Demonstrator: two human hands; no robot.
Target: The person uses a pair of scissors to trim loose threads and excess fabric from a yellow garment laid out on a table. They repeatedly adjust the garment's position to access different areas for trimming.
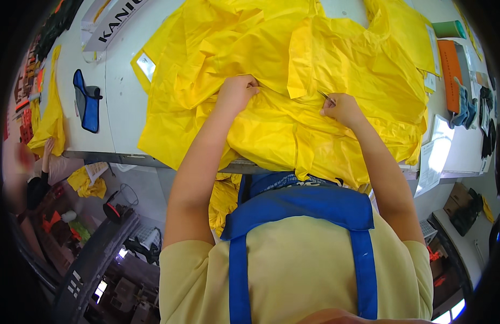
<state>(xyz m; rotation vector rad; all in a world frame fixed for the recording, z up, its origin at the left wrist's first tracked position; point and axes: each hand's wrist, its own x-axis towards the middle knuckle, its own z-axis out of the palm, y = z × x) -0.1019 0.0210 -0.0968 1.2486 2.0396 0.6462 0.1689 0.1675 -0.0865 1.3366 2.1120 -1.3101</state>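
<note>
Fabric (217,43), yellow, smooth and heavily creased, lies heaped across the middle of our white table (123,110), its front edge draping over the near side in front of the blue apron (301,208) we wear. Our left hand (237,94) rests on the heap left of its middle, fingers curled in and closed on a fold of the cloth. Our right hand (344,110) sits to the right, just beside a loose upright flap, its fingers closed around a slim metal tool (325,97) that points up and to the left; the tool is too small for us to tell its kind. Between our two hands the cloth runs in a crumpled ridge. A white label (146,66) shows at the fabric's left edge. Farther left we have a flat blue and dark piece (89,113) on the tabletop, and beyond it a co-worker's hand (48,146) touches another yellow cloth (51,116). On our right are a green roll (449,29), an orange box (450,75), blue-grey cloth (463,108) and printed sheets (434,148) near the table's edge.
</note>
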